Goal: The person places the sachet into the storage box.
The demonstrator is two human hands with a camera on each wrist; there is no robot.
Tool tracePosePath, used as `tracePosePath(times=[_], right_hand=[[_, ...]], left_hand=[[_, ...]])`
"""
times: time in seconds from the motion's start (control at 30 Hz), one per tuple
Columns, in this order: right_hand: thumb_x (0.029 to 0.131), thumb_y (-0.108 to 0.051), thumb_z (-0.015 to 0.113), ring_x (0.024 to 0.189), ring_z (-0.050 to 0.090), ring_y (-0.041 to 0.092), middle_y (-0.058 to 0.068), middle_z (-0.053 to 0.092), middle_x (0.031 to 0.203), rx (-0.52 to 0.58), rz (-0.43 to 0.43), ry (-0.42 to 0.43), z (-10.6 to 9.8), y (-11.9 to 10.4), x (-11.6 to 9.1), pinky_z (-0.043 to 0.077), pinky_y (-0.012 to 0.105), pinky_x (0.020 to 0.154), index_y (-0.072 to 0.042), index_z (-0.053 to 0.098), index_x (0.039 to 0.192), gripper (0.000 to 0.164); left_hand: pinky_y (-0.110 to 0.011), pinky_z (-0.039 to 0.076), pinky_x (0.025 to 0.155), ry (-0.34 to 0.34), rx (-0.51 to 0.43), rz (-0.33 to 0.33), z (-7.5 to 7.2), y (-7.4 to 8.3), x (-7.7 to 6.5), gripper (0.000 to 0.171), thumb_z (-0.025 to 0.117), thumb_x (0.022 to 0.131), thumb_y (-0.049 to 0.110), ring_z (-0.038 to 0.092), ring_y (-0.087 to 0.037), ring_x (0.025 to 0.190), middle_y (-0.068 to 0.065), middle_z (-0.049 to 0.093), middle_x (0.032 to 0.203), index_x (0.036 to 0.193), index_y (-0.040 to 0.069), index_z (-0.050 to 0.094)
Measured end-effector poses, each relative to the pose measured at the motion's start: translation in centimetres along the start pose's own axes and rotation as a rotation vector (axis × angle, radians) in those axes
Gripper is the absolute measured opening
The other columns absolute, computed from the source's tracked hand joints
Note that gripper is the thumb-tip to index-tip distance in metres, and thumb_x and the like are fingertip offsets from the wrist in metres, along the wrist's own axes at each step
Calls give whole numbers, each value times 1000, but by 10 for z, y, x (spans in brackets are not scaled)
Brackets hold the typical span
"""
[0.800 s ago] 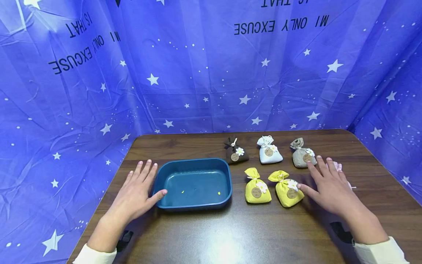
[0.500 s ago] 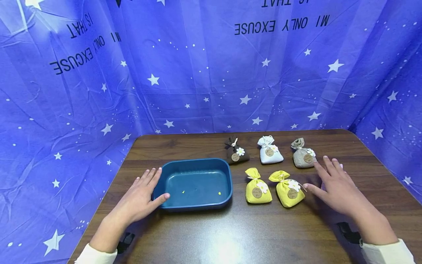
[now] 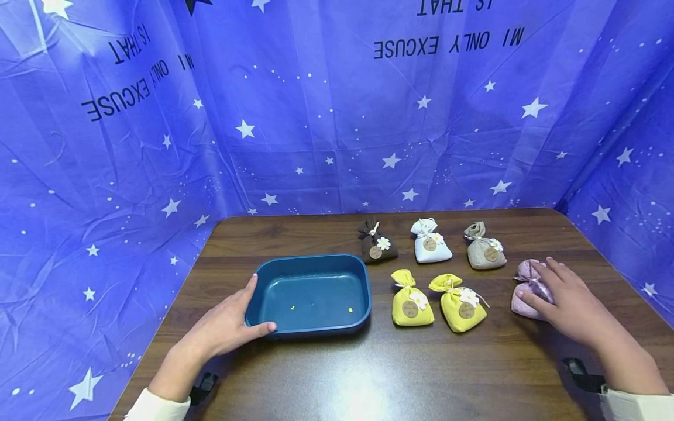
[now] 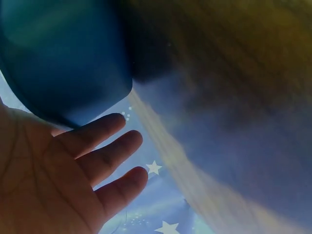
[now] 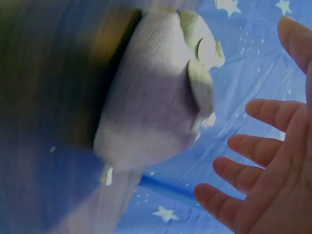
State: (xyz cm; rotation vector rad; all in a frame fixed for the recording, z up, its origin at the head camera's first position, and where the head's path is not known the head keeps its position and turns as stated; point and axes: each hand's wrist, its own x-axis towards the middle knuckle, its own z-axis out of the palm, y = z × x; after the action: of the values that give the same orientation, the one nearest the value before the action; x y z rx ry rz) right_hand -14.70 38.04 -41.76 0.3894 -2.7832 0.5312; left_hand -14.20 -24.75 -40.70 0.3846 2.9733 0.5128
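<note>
In the head view my left hand is at the left end of a dark blue plastic tray, thumb at its front-left corner. Its fingers extend beside the tray's outer wall in the left wrist view; whether they touch it I cannot tell. Over on the right, my right hand hovers above a pink drawstring sachet and covers part of it. The right wrist view shows the spread fingers apart from that sachet, with nothing held.
Two yellow sachets lie right of the tray. Behind them are a brown sachet, a white sachet and a grey sachet. Small yellow specks are on the tray floor. A blue star-patterned curtain backs the wooden table.
My right hand has moved right, away from the nearer yellow sachet, to over the pink sachet, now more exposed. My left hand has shifted slightly right and down, its thumb reaching the tray corner.
</note>
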Motion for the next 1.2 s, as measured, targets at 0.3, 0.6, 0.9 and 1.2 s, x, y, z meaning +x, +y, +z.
tracePosePath(times=[0.3, 0.6, 0.9, 1.2], right_hand=[[96, -19, 66, 108, 50, 62, 44, 48, 125, 149, 90, -59, -9, 20, -7, 44, 45, 89, 19, 41, 134, 59], [101, -19, 58, 90, 44, -17, 40, 53, 123, 305, 223, -118, -10, 33, -11, 40, 11, 67, 18, 44, 133, 50], [104, -24, 54, 90, 49, -12, -24, 53, 107, 400, 265, -182, -9, 46, -13, 47, 19, 67, 14, 44, 136, 50], [106, -26, 48, 93, 44, -12, -9, 55, 114, 434, 315, -308, -2, 53, -9, 46, 25, 68, 16, 40, 137, 53]], left_hand=[[-59, 39, 102, -8, -22, -62, 5, -2, 3, 121, 65, 80, 73, 45, -43, 133, -28, 40, 149, 158, 1, 8], [-59, 45, 95, -54, -56, -125, 4, 1, 2, 123, 67, 77, 73, 58, -44, 117, -32, 54, 134, 160, 8, 5], [-62, 40, 100, -76, -136, -132, 4, 2, 2, 121, 70, 80, 67, 49, -49, 126, -37, 42, 143, 159, 5, 1], [-61, 40, 101, -68, -146, -113, 4, 2, 3, 121, 71, 80, 66, 48, -47, 127, -36, 42, 144, 159, 4, 3]])
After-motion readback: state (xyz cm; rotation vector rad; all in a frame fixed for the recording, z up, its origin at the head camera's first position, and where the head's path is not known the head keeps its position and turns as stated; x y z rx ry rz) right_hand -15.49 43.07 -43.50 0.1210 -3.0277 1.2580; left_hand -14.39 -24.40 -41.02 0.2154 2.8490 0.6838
